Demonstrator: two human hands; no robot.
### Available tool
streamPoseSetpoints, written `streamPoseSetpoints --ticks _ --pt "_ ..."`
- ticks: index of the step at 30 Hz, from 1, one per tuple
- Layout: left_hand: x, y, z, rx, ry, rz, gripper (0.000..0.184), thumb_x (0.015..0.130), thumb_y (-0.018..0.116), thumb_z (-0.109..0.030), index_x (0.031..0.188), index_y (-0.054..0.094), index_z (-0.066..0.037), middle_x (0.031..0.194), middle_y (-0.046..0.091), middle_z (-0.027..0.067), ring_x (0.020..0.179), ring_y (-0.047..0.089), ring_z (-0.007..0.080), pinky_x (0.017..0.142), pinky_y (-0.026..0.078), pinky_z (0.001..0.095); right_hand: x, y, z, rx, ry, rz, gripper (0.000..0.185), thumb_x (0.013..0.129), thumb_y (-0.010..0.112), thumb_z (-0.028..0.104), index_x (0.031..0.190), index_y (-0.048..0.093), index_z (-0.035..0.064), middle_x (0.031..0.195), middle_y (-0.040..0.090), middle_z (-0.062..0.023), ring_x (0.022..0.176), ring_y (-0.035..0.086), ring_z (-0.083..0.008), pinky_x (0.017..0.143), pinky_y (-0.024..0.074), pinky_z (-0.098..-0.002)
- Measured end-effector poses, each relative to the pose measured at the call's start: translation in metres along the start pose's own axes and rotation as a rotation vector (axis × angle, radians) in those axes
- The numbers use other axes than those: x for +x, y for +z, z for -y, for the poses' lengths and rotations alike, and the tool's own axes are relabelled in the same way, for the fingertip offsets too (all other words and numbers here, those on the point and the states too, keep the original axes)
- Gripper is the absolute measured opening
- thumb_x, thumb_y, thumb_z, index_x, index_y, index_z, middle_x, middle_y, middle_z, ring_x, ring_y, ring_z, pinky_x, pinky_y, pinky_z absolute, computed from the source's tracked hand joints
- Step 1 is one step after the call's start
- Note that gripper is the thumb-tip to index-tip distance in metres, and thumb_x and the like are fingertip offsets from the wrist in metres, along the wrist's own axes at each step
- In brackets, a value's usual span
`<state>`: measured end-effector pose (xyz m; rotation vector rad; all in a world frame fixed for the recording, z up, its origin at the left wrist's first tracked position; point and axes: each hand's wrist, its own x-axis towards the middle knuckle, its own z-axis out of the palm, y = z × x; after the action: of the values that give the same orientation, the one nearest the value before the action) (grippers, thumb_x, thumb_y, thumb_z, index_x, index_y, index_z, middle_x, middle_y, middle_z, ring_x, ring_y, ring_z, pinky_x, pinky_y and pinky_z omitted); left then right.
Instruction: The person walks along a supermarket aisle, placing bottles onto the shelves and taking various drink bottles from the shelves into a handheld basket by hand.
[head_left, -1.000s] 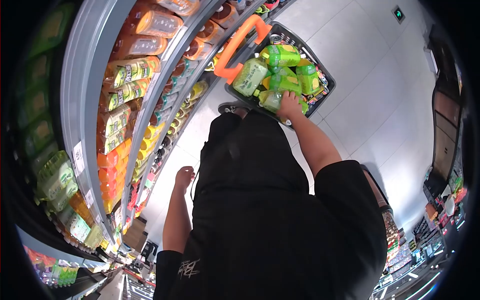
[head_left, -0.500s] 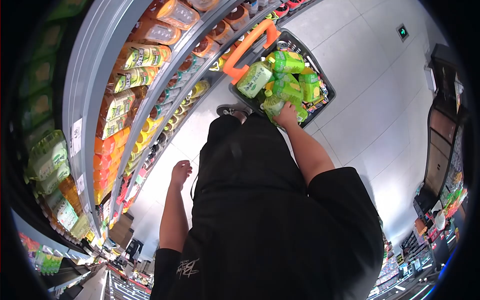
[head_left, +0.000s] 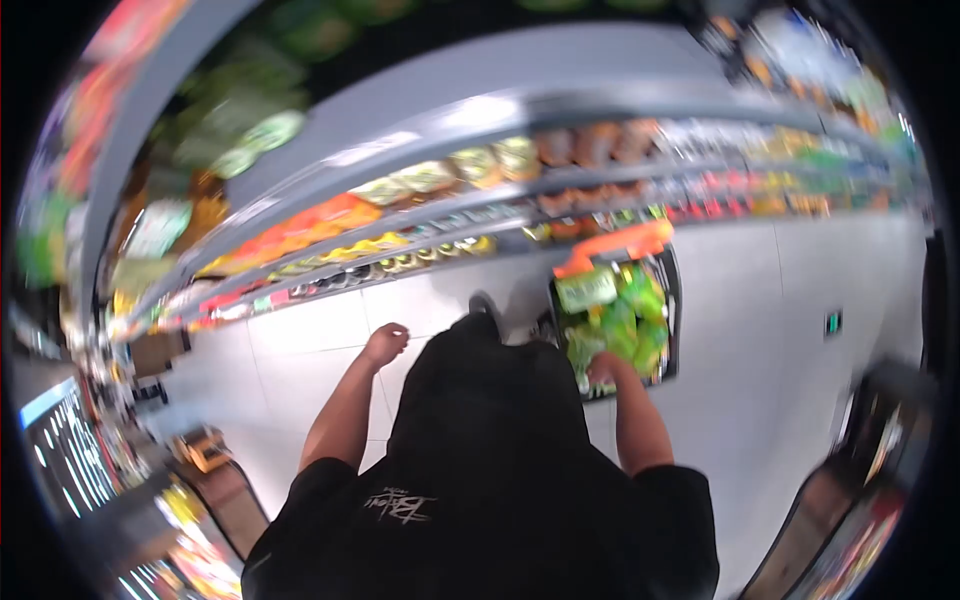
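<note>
My left hand (head_left: pixel 388 344) hangs over the floor left of my legs, away from the shelf. Its fingers are loosely bent and a little apart, with nothing in them. My right hand (head_left: pixel 603 368) is down in the near end of a dark shopping basket (head_left: pixel 672 300), its fingers curled on a green drink bottle (head_left: pixel 581 348); motion blur softens the grip. Other green drink packs (head_left: pixel 640 295) and a bottle with a pale green label (head_left: pixel 587 290) fill the basket. The basket's orange handle (head_left: pixel 615 245) lies at its far side, by the shelf.
A long drinks shelf (head_left: pixel 480 115) curves across the far side, with rows of bottles, orange ones (head_left: pixel 320 225) at left. Pale floor tiles (head_left: pixel 725 400) surround me. A green floor sign (head_left: pixel 833 323) lies at right. Dark-edged display units (head_left: pixel 820 510) stand behind me on both sides.
My view has turned, so the shelf now runs across the front instead of along my left. My right hand stays at the basket's near end. The left hand remains empty at my side.
</note>
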<state>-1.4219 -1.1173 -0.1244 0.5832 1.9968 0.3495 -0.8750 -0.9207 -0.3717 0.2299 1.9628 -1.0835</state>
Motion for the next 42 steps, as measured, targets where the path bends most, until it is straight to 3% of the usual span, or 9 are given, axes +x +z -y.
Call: streamPoseSetpoints --ticks 3,6,11,17,20,23,29,32,42 --pt "0.004 -0.006 -0.015 0.002 0.166 -0.045 0.033 0.094 0.068 -0.027 0.118 0.07 -0.005 0.093 0.074 0.0136 0.081 0.07 0.0211 0.077 0.056 0.0349 -0.056 -0.073 0.057 0.223 0.262 -0.028 0.036 0.088 0.066 0.04 0.101 0.077 0.0077 0.093 0.074 -0.0144 0.085 0.073 -0.0283 0.078 0.0586 -0.0402" --pt "-0.008 -0.023 -0.047 -0.053 0.382 -0.178 0.026 0.096 0.067 -0.021 0.116 0.069 -0.003 0.091 0.07 0.0065 0.08 0.064 0.0143 0.076 0.054 0.0307 -0.101 -0.158 0.148 0.432 0.344 -0.48 0.04 0.09 0.066 0.04 0.097 0.075 0.002 0.09 0.073 -0.0182 0.088 0.072 -0.0293 0.077 0.0565 -0.0437" --pt "-0.074 -0.108 -0.101 -0.356 0.597 -0.451 0.017 0.097 0.065 -0.01 0.112 0.069 -0.002 0.092 0.068 0.0037 0.082 0.061 0.0091 0.075 0.052 0.0261 -0.151 -0.301 0.346 0.311 -0.006 -0.871 0.032 0.093 0.068 0.032 0.094 0.067 -0.0002 0.086 0.07 -0.0178 0.086 0.07 -0.0328 0.077 0.0536 -0.0412" --pt "-0.153 -0.266 -0.117 -0.499 0.822 -1.246 0.019 0.095 0.063 -0.007 0.112 0.068 -0.001 0.092 0.065 0.0053 0.08 0.059 0.0136 0.075 0.05 0.0283 -0.161 -0.425 0.579 0.167 -0.598 -1.032 0.023 0.093 0.07 0.01 0.112 0.06 0.0025 0.099 0.064 -0.0065 0.086 0.063 -0.0153 0.081 0.0531 -0.0312" --pt "-0.186 -0.329 -0.133 -0.415 0.857 -1.354 0.026 0.092 0.067 -0.011 0.117 0.065 -0.002 0.099 0.064 0.0071 0.086 0.06 0.0166 0.079 0.05 0.0301 -0.139 -0.479 0.669 0.077 -0.466 -1.159 0.036 0.089 0.074 0.011 0.12 0.057 0.004 0.102 0.06 -0.0064 0.094 0.062 -0.0162 0.082 0.053 -0.0313" --pt "-0.191 -0.376 -0.146 -0.122 0.833 -1.606 0.039 0.091 0.07 -0.025 0.122 0.063 -0.002 0.1 0.064 0.0117 0.092 0.062 0.0264 0.085 0.051 0.0368 -0.088 -0.529 0.706 0.055 -0.696 -1.417 0.058 0.085 0.079 0.018 0.133 0.051 -0.0001 0.119 0.059 -0.0172 0.1 0.061 -0.0243 0.084 0.0542 -0.0348" --pt "-0.226 -0.434 -0.173 -0.209 0.589 -0.995 0.061 0.089 0.07 -0.045 0.125 0.061 0.003 0.103 0.07 0.0221 0.1 0.069 0.0336 0.088 0.053 0.0434 -0.046 -0.551 0.748 -0.053 -0.502 -1.602 0.071 0.079 0.085 0.031 0.125 0.048 -0.007 0.122 0.057 -0.0257 0.113 0.061 -0.0367 0.095 0.0505 -0.045" --pt "-0.21 -0.45 -0.174 -0.088 0.635 -0.981 0.071 0.086 0.076 -0.047 0.127 0.058 0.008 0.079 0.065 0.0155 0.075 0.067 0.0256 0.071 0.051 0.0406 -0.033 -0.553 0.749 -0.04 -0.453 -1.609 0.065 0.077 0.086 0.03 0.118 0.05 -0.0059 0.119 0.059 -0.0264 0.113 0.061 -0.041 0.094 0.0504 -0.0472" --pt "-0.209 -0.455 -0.177 0.108 0.589 -0.898 0.06 0.08 0.08 -0.039 0.121 0.062 0.001 0.101 0.073 0.02 0.1 0.07 0.036 0.087 0.054 0.0454 -0.031 -0.55 0.744 0.162 -0.501 -1.54 0.058 0.072 0.09 0.021 0.115 0.056 -0.0002 0.111 0.068 -0.0174 0.105 0.069 -0.0323 0.09 0.0539 -0.0415"
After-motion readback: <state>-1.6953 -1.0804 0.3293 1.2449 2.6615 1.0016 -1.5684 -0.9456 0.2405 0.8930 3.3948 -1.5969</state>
